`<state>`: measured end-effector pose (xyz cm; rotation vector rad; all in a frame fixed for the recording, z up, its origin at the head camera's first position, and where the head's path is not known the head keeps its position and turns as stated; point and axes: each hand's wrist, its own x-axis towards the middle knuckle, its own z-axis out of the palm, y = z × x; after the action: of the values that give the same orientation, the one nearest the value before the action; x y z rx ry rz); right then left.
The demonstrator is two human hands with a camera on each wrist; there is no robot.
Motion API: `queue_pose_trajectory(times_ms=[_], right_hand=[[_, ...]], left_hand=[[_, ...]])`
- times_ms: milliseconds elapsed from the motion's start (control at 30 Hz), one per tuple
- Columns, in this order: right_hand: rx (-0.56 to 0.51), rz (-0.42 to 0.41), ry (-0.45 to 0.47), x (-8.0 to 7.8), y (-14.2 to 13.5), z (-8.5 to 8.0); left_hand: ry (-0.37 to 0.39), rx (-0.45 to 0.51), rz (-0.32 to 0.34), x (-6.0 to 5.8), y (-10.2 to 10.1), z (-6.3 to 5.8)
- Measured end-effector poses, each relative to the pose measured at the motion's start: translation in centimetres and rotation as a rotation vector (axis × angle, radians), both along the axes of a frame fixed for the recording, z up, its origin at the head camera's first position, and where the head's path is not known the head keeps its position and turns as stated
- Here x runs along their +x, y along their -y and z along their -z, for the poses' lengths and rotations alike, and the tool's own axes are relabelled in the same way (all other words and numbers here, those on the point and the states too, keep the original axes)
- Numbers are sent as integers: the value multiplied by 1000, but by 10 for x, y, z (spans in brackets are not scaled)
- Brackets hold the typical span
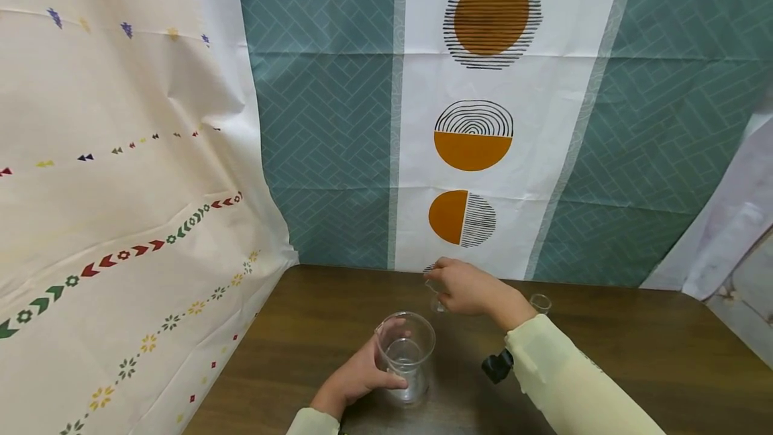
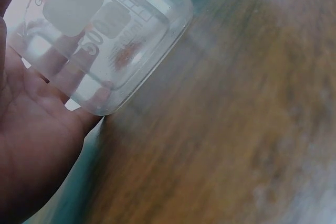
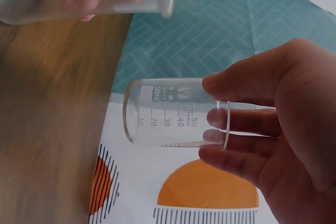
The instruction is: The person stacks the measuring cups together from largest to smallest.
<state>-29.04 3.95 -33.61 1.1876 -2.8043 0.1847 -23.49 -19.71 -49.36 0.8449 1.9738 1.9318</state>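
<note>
My left hand (image 1: 360,376) grips a large clear glass beaker (image 1: 423,343) from its left side, fingers behind and thumb in front. A 500 mark shows on this beaker (image 2: 126,19) in the left wrist view. A smaller glass vessel (image 1: 406,352) appears to sit inside it. Farther back, my right hand (image 1: 474,289) pinches a small 50 ml beaker (image 3: 168,114) near its rim between thumb and fingertips. That small beaker looks upright and raised off the table, with no contents visible. In the head view the right hand partly hides it.
Another small glass vessel (image 1: 540,303) stands at the back, partly behind the right forearm. The brown wooden table (image 1: 634,348) meets a patterned teal and white cloth (image 1: 326,119) at its back edge. A cream cloth (image 1: 151,220) hangs along the left side.
</note>
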Motion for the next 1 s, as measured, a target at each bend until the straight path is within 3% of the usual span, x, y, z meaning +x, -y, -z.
queue_pose_trajectory(times_ms=[633, 1000], right_hand=[[-20, 6, -33, 18, 8, -18], [-14, -59, -93, 26, 12, -26]], left_hand=[[26, 15, 10, 1, 0, 1], [23, -3, -3, 0, 0, 0]])
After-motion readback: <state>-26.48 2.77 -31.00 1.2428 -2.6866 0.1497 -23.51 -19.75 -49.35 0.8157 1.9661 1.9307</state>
